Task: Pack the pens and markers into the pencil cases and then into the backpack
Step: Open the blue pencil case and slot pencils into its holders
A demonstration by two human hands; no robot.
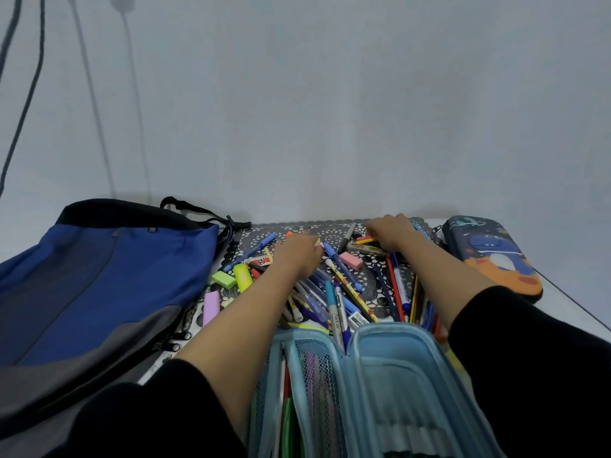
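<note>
A heap of pens and markers (344, 292) lies on a black lace mat (377, 276). My left hand (297, 252) reaches into the heap's far left, fingers curled around a small red and yellow marker. My right hand (391, 231) rests at the heap's far right and pinches a yellow and red marker (365, 240). A light blue pencil case (380, 385) stands open right in front of me, with pens behind its mesh pocket. A dark blue dinosaur pencil case (492, 256) lies zipped at the right. The blue and grey backpack (89, 285) lies at the left.
Erasers lie among the pens: green (224, 279), pink (351, 260), purple (211, 307). A yellow highlighter (243, 277) sits beside the green one. A grey wall rises right behind the table, with cables hanging at the left. The table's right edge runs past the dinosaur case.
</note>
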